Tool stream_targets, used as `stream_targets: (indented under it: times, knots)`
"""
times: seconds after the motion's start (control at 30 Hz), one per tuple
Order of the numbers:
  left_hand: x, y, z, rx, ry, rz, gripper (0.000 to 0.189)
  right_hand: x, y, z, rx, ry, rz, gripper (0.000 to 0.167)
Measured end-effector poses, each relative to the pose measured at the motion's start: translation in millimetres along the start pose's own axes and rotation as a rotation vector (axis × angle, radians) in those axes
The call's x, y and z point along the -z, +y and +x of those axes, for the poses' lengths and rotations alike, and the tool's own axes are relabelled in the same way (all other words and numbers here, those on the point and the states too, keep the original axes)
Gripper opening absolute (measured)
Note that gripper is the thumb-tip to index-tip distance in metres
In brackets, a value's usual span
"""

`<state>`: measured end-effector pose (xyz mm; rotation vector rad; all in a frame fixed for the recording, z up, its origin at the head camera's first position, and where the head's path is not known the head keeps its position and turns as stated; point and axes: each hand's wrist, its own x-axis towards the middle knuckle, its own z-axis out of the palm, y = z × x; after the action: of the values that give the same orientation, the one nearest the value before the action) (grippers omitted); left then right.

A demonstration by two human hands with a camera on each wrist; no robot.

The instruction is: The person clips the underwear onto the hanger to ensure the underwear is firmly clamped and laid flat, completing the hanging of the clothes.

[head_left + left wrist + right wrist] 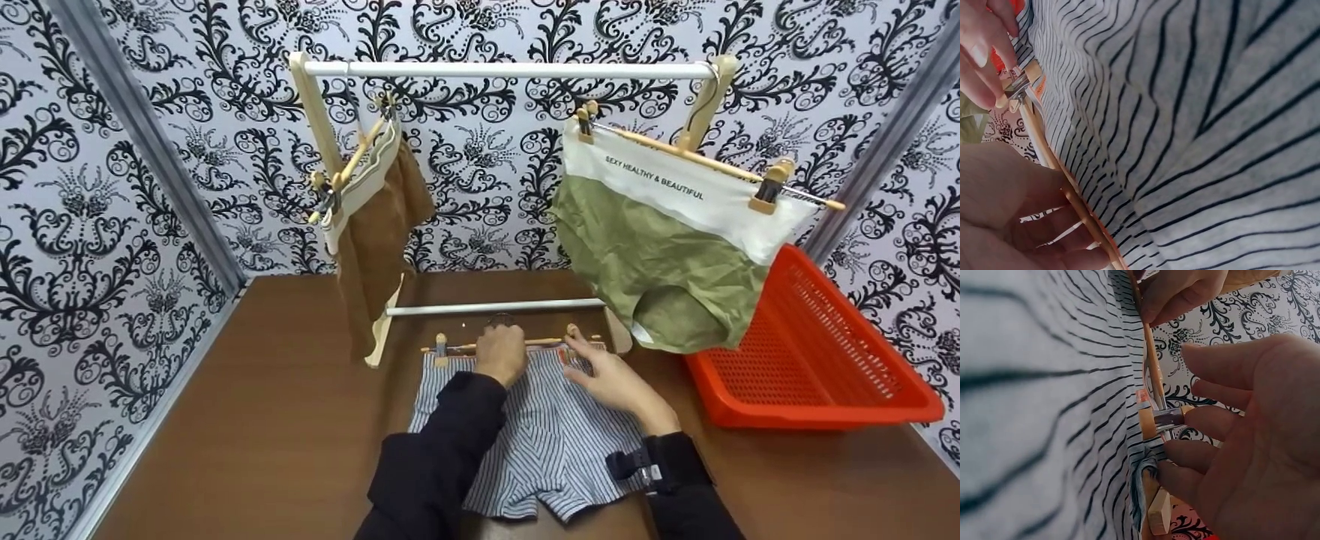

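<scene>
Grey shorts with dark stripes [551, 442] hang by the waistband from a wooden clip hanger [544, 342]. My left hand [501, 354] grips the hanger's bar near its middle; in the left wrist view its fingers [1081, 256] curl round the wood. Close to the right end, my right hand [611, 379] is spread, thumb apart from the fingers. Its fingertips lie right at the hanger's right clip [1165, 417] in the right wrist view. The left clip [441, 351] bites the other end of the waistband.
A drying rack with a white top rail [510, 70] stands behind. From it hang brown briefs [379, 217] at left and green briefs [660, 240] with a white lettered waistband at right. A red plastic basket [825, 416] sits on the brown table [247, 420] at right.
</scene>
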<state>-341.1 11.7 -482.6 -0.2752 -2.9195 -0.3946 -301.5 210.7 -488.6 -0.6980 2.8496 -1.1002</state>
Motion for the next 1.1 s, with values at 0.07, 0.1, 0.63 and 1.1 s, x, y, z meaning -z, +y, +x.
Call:
stream_targets:
  times: [0.07, 0.1, 0.63, 1.1]
  knots:
    - [-1.6, -0.9, 1.0, 0.001, -0.007, -0.015, 0.012, 0.0, 0.5, -0.8, -0.007, -0.03, 0.003, 0.058]
    - [-1.9, -1.2, 1.6, 0.004, -0.013, -0.023, 0.013, 0.0, 0.7, -1.2, -0.01, -0.045, 0.005, 0.058]
    - [-6.0, 1.2, 0.2, 0.011, 0.005, 0.017, 0.02, -1.0, 1.3, -7.2, -0.069, -0.137, -0.025, 0.058]
    - [-7.4, 0.5, 2.0, 0.023, 0.03, 0.053, 0.02, -4.3, 0.0, -4.0, -0.038, -0.115, -0.047, 0.055]
